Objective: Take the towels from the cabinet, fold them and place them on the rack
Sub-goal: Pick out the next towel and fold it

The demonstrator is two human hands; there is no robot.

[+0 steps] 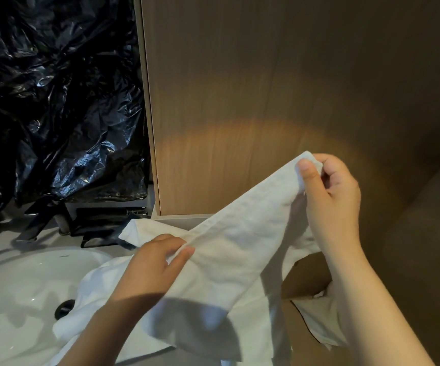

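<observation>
— What does each grip have?

— The right grip (332,202) is closed on the top corner of a white towel (240,233). The thumb lies along the cloth's front and the curled fingers sit behind it, so the corner is pinched between them. It is the higher of the two, raised in front of the wooden cabinet panel (266,88).

— And the other?

— The left grip (155,265) is lower and nearer the person. Thumb and fingers pinch a folded edge of the same towel partway along it.

— So where is the towel?

— In the air between the two grips, running as a diagonal band from lower left to upper right. Another corner pokes out just past the left grip's knuckles. The loose remainder hangs below both forearms. Part of it drapes over the rim of the white sink (15,286), near the dark drain (64,309).

— What lies around that?

— A strip of grey worktop (179,222) runs under the foot of the cabinet panel. A black faucet (42,217) stands behind the basin, with a flat black item (102,220) beside it; I cannot tell what that is. Crumpled black plastic sheeting (55,88) fills the wall on the left. A warm patch of light falls on the wood behind the right grip.
</observation>
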